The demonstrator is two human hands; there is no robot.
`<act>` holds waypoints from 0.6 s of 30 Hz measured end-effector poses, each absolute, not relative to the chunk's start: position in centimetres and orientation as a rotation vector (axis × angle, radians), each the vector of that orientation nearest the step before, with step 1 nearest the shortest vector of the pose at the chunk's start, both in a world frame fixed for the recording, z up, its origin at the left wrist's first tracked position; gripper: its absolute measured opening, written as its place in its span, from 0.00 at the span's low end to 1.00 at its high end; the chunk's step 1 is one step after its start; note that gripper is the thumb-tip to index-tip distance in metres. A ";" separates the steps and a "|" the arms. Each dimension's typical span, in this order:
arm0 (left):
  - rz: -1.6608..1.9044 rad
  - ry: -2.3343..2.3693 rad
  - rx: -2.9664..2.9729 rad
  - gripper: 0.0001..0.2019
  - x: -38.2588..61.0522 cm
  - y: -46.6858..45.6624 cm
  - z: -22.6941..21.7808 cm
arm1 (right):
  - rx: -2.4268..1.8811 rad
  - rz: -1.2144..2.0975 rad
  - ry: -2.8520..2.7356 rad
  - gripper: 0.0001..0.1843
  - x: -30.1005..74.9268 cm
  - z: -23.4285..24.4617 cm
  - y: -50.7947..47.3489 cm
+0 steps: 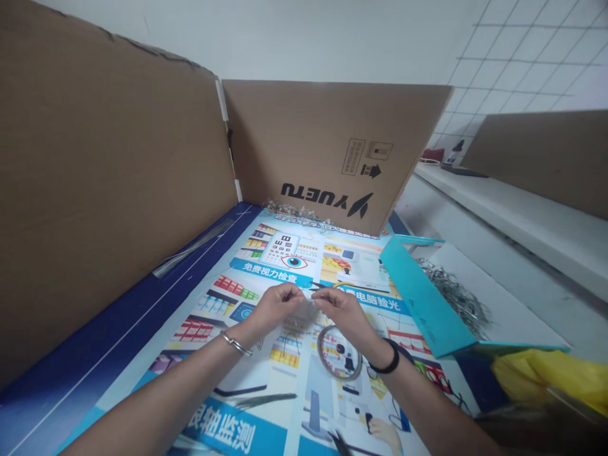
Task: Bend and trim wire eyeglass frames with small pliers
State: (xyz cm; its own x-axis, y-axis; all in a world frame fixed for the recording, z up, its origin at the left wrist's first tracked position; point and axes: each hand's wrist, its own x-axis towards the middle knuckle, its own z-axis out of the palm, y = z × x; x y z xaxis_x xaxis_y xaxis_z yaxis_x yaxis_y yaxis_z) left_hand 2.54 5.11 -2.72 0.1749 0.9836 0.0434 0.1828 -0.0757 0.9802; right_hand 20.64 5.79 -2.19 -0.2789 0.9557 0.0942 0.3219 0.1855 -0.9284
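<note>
My left hand and my right hand meet above the middle of the printed sheet, fingertips pinched close together. Between them is a small whitish thing, too small and blurred to name; thin strands seem to hang below it. Just under my right hand lies a coil of grey wire. Nearer to me, a bundle of thin dark wires rests on the sheet. A dark pointed tool tip shows at the bottom edge. Behind my right hand, a dark tip with a yellow curved part is partly hidden.
Cardboard panels stand at the left and back. A pile of small wiry pieces lies along the back panel, and straight wires lie at left. At right are a teal box of tangled wire and yellow plastic.
</note>
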 end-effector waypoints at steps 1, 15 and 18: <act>1.027 1.188 1.492 0.06 2.5 5.1 -2.7 | -1.215 1.099 -1.734 0.09 20.6 -2.2 5.8; 1.039 1.351 1.934 0.10 2.0 5.1 -3.2 | -1.157 1.232 -1.606 0.12 20.6 -2.9 6.0; 1.007 1.420 2.144 0.11 2.0 4.7 -3.0 | -1.139 1.239 -1.592 0.12 20.6 -2.7 5.9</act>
State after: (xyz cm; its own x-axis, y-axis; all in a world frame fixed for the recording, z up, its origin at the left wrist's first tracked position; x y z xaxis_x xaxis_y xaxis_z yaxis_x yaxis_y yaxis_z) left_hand 1.96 4.69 -2.98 0.2336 0.9049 0.3557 0.6349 -0.4191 0.6491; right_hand 20.60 5.87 -2.65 -0.2724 0.9601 0.0638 0.1739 0.1144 -0.9781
